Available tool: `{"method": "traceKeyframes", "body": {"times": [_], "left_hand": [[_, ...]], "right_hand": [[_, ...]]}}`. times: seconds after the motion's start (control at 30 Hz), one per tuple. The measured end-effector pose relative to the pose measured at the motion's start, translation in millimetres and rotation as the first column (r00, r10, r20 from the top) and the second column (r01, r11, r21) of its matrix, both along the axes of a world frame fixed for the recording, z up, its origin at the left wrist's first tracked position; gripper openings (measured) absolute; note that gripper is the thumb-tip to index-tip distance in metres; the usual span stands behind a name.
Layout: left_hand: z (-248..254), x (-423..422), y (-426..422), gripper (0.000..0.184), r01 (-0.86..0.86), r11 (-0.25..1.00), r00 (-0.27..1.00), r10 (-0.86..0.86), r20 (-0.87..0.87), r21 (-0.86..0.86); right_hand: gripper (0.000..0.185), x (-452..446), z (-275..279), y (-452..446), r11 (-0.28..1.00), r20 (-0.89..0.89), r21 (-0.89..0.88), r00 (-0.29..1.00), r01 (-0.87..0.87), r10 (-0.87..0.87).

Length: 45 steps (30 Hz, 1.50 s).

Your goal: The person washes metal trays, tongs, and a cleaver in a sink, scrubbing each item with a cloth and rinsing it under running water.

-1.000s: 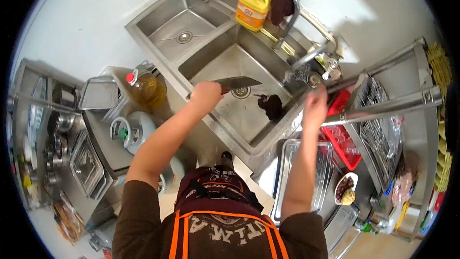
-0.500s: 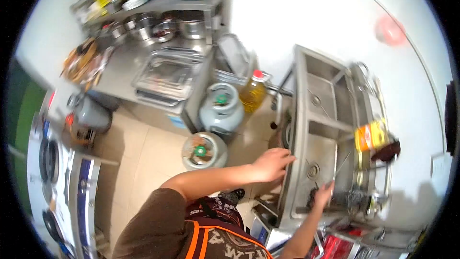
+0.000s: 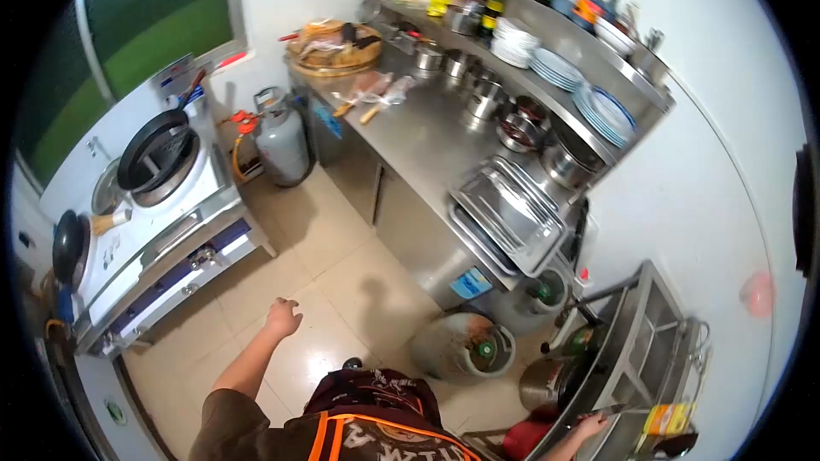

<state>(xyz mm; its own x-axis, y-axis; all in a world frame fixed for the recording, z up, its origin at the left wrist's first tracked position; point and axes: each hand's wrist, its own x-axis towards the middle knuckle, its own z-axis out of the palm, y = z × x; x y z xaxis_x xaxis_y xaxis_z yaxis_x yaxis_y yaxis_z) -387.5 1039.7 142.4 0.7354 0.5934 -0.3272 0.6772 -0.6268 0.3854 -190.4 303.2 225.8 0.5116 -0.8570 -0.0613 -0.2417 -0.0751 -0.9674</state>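
Nearest, the person's dark apron (image 3: 367,393) w/ orange straps is filling the bottom of the view. The L hand (image 3: 284,318) is hanging above the floor (image 3: 333,290), nr the stove's front; its grip is staying loose, approx. half open, fingers slightly bending, and is holding nothing. The R hand (image 3: 589,425) is reaching to the sink (image 3: 611,376) at lower R; its grip is closing round the handle of a knife (image 3: 611,411), w/ fingers covering most of it. The dark blade is pointing out over the sink. Just beyond, a yellow bottle (image 3: 666,418) is standing at the sink's far side.

Next, two gas cyls. (image 3: 465,358) are standing on the floor btwn sink and bench (image 3: 401,132). Metal trays (image 3: 512,209) are lying in a stack on the bench's near end. The stove (image 3: 158,230) is standing on the L, w/ a black pan (image 3: 149,149) resting on it.

Farther, pots (image 3: 483,107) are lining the bench's back under a shelf (image 3: 547,97), which is carrying plates (image 3: 606,111). Round boards (image 3: 333,47) are lying at the bench's far end, nr the window (image 3: 154,26).
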Motion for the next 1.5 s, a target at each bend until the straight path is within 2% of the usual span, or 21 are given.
{"method": "traceKeyframes", "body": {"times": [0.1, 0.27, 0.3, 0.33, 0.37, 0.43, 0.5, 0.57, 0.63, 0.67, 0.7, 0.77, 0.8, 0.83, 0.93, 0.97, 1.03, 1.13, 1.27, 1.37, 1.5], "left_hand": [[9, -24, 35, 0.035, -0.135, 0.990, 0.989, 0.137, 0.062, -0.034], [-20, 1, 63, 0.035, -0.075, 0.983, 0.990, 0.093, 0.110, -0.165], [-18, 16, 71, 0.037, -0.061, 0.971, 0.991, 0.086, 0.102, -0.233], [-16, 31, 80, 0.037, -0.065, 0.972, 0.990, 0.091, 0.106, -0.225], [-13, 49, 91, 0.036, -0.035, 0.970, 0.988, 0.069, 0.138, -0.239], [-7, 85, 114, 0.036, -0.007, 0.970, 0.983, 0.051, 0.177, -0.244], [6, 122, 144, 0.036, -0.015, 0.961, 0.975, 0.075, 0.208, -0.276], [19, 155, 172, 0.036, -0.046, 0.964, 0.973, 0.103, 0.208, -0.263], [30, 187, 199, 0.036, -0.084, 0.961, 0.968, 0.141, 0.206, -0.262], [37, 204, 216, 0.035, -0.063, 0.972, 0.951, 0.127, 0.282, -0.225], [44, 218, 232, 0.034, -0.044, 0.982, 0.929, 0.108, 0.355, -0.186], [62, 242, 257, 0.031, -0.082, 0.978, 0.910, 0.152, 0.385, -0.194], [67, 253, 265, 0.029, -0.105, 0.974, 0.888, 0.183, 0.422, -0.201], [70, 262, 272, 0.029, -0.112, 0.971, 0.884, 0.194, 0.425, -0.210], [68, 288, 318, 0.029, -0.136, 0.966, 0.855, 0.226, 0.467, -0.220], [59, 297, 337, 0.029, -0.127, 0.961, 0.858, 0.231, 0.459, -0.245], [53, 316, 371, 0.030, -0.106, 0.955, 0.864, 0.226, 0.450, -0.277], [60, 353, 435, 0.028, -0.117, 0.943, 0.836, 0.262, 0.481, -0.310], [38, 399, 533, 0.027, -0.085, 0.957, 0.798, 0.232, 0.556, -0.277], [28, 423, 592, 0.027, -0.077, 0.930, 0.849, 0.250, 0.465, -0.360], [29, 440, 647, 0.030, -0.087, 0.868, 0.917, 0.261, 0.301, -0.488]], "right_hand": [[0.049, 46, 29, 142, 0.984, 0.217, 0.134, 0.973, -0.116, 0.085], [0.048, 124, 62, 334, 0.810, 0.334, 0.008, 0.766, -0.586, 0.550], [0.048, 144, 53, 358, 0.736, 0.280, -0.150, 0.685, -0.660, 0.672], [0.049, 154, 66, 386, 0.626, 0.077, -0.182, 0.624, -0.758, 0.778], [0.047, 183, 46, 416, 0.458, 0.101, -0.682, 0.547, -0.570, 0.831], [0.044, 197, 75, 479, 0.326, -0.099, -0.442, 0.407, -0.836, 0.908], [0.043, 234, 66, 533, 0.135, -0.166, -0.473, 0.239, -0.871, 0.957], [0.044, 266, 57, 591, 0.064, -0.237, -0.521, 0.217, -0.851, 0.947], [0.043, 304, 43, 639, 0.071, -0.248, -0.417, 0.188, -0.906, 0.950], [0.045, 339, 5, 654, 0.111, -0.204, -0.258, 0.167, -0.960, 0.965], [0.045, 356, 9, 676, 0.097, -0.202, -0.258, 0.151, -0.961, 0.968], [0.050, 377, 38, 719, 0.113, 0.008, 0.253, 0.118, -0.961, 0.993], [0.053, 385, 54, 744, 0.132, 0.118, 0.287, 0.172, -0.949, 0.978], [0.053, 392, 66, 761, 0.127, 0.111, 0.282, 0.164, -0.951, 0.980], [0.055, 421, 79, 810, 0.008, -0.118, -0.117, 0.022, -0.993, 0.993], [0.055, 431, 78, 824, 0.014, -0.118, -0.118, 0.028, -0.993, 0.993], [0.053, 447, 86, 851, -0.068, -0.214, -0.550, 0.061, -0.833, 0.975], [0.052, 481, 102, 904, -0.150, -0.277, -0.496, -0.008, -0.855, 0.961], [0.052, 546, 123, 1003, -0.230, -0.295, -0.578, -0.062, -0.783, 0.953], [0.053, 595, 147, 1094, -0.296, -0.277, -0.561, -0.162, -0.773, 0.947], [0.052, 674, 164, 1216, -0.498, -0.508, -0.492, -0.229, -0.714, 0.830]]}}
